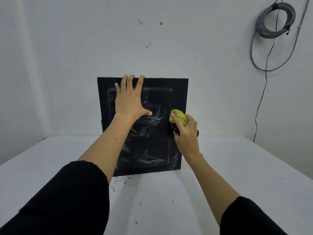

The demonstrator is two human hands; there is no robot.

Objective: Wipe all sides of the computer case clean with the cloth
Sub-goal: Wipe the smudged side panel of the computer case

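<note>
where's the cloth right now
In the head view, the yellow-green cloth is bunched in the right hand, against the right edge of the black computer case.

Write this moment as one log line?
left hand flat on computer case | right hand grips cloth at right edge | smears remain

Computer case (152, 141) on table (237, 167); cable coil (275, 20) right
</note>
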